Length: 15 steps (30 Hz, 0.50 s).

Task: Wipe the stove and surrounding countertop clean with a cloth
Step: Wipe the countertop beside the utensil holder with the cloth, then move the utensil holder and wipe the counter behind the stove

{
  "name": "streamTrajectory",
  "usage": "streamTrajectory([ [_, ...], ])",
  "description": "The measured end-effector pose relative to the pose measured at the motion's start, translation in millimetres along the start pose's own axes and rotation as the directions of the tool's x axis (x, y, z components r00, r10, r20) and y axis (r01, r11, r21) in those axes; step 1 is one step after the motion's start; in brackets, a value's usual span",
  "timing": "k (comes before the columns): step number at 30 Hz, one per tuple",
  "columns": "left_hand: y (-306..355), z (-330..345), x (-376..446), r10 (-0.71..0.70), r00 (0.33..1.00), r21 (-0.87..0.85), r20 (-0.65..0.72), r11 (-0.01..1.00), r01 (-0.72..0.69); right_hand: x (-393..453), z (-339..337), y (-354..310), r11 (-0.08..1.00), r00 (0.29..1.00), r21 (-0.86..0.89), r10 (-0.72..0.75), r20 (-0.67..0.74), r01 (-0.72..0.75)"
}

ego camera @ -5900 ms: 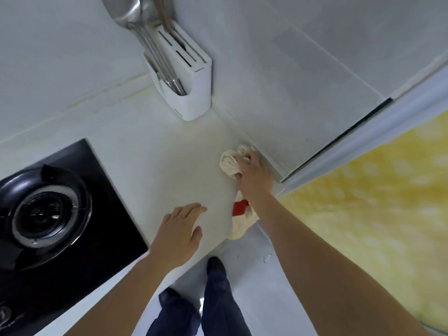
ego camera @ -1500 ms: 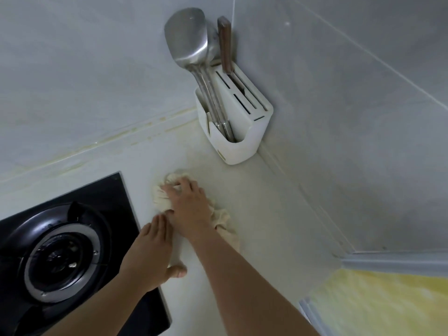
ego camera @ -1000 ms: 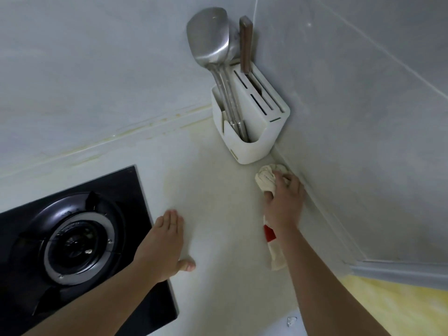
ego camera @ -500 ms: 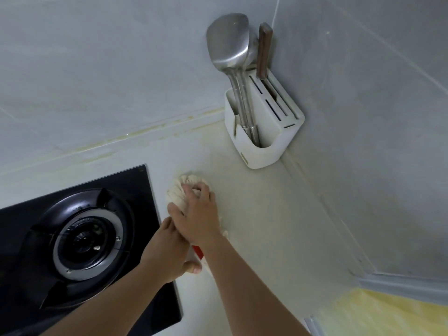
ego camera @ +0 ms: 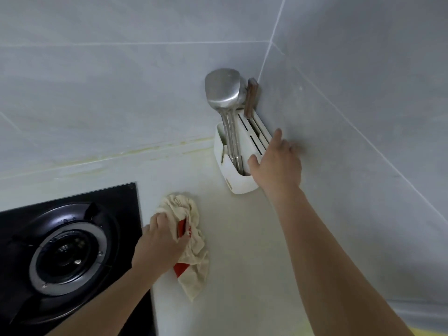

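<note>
Fingers (ego camera: 161, 220) of the left hand (ego camera: 158, 246) curl down onto a crumpled cream cloth with red patches (ego camera: 191, 241), gripping it against the pale tabletop (ego camera: 242, 263) just beside the black glass stove (ego camera: 68, 251). Across from it, the right hand (ego camera: 275, 163) reaches out with straight, spread fingers (ego camera: 277, 137) resting on the top edge of a white plastic utensil holder (ego camera: 240, 163) in the tiled corner. A steel spatula (ego camera: 224, 93) and a wooden-handled knife (ego camera: 251, 98) stand in that holder.
</note>
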<state>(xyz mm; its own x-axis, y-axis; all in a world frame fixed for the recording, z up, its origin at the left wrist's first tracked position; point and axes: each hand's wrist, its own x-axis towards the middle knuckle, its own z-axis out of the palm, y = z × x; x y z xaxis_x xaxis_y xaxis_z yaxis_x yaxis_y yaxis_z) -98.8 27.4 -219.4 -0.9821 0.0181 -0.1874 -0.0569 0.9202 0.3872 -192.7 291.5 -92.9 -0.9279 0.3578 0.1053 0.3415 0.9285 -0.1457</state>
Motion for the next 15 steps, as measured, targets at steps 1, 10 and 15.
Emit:
streamTrajectory([
  [1, 3, 10, -1, -0.002, 0.999, -0.002, -0.05, 1.0, 0.002, 5, 5, 2, 0.999, 0.999, -0.031, 0.01, 0.042, -0.009],
  [10, 17, 24, 19, -0.001, 0.997, 0.243, 0.078, 0.97, -0.018, 21, 17, 14, 0.998, 0.998, -0.044, -0.04, 0.045, 0.042],
  [15, 24, 24, 25, -0.047, 0.983, 0.224, 0.18, 0.975, 0.005, 39, 26, 1, 1.0, 0.995, 0.016, -0.017, 0.101, 0.016],
])
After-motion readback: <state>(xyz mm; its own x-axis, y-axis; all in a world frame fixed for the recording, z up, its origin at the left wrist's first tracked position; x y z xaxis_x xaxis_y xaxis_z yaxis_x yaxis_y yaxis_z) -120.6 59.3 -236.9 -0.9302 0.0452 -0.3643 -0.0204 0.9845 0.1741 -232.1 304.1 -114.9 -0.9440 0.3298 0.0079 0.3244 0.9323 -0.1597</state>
